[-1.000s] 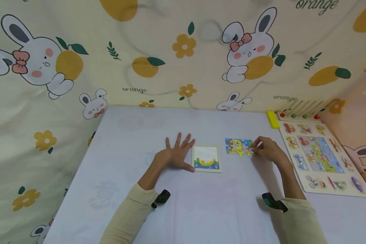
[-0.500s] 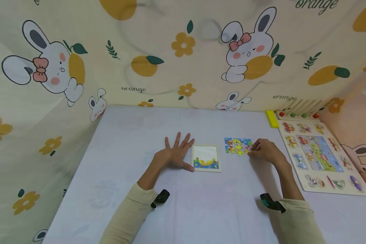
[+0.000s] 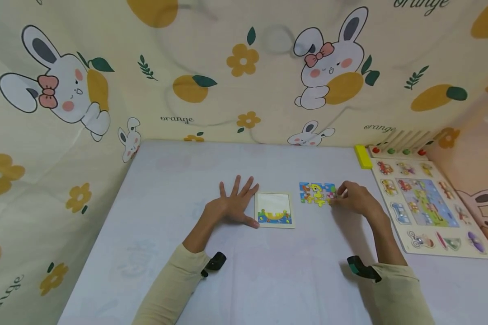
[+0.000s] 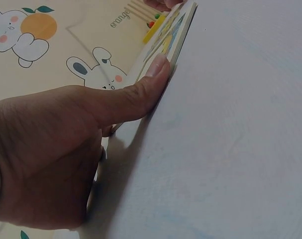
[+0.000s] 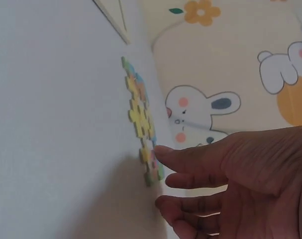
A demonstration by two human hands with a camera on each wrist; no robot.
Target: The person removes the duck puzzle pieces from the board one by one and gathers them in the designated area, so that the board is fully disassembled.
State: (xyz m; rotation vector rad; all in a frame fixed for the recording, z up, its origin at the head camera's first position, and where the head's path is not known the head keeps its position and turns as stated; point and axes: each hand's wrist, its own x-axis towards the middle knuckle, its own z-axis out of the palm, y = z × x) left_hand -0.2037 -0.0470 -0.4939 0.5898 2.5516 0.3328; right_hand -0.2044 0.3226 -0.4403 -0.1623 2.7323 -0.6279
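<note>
My left hand (image 3: 232, 207) lies on the table with its fingers spread. Its thumb (image 4: 153, 79) touches the near left edge of a square puzzle tray (image 3: 274, 201), whose lower part holds a blue and yellow strip of pieces. Right of the tray lies a block of joined jigsaw pieces (image 3: 318, 194), blue with a yellow figure. My right hand (image 3: 359, 199) is at the block's right end, fingers loosely bent. In the right wrist view its thumb tip is right at the end pieces (image 5: 150, 162), the other fingers just beside them.
A large wooden picture board (image 3: 410, 246) lies at the right of the white table. Behind it stands a rack (image 3: 398, 157) with pegs and small red and green pieces, beside a yellow block (image 3: 363, 157). A rabbit-print cloth (image 3: 211, 54) hangs along the back and left.
The right-end pieces have moved slightly left against the block. My right hand shifted a little at that end, while my left hand stayed put. The cloth on the left has swayed.
</note>
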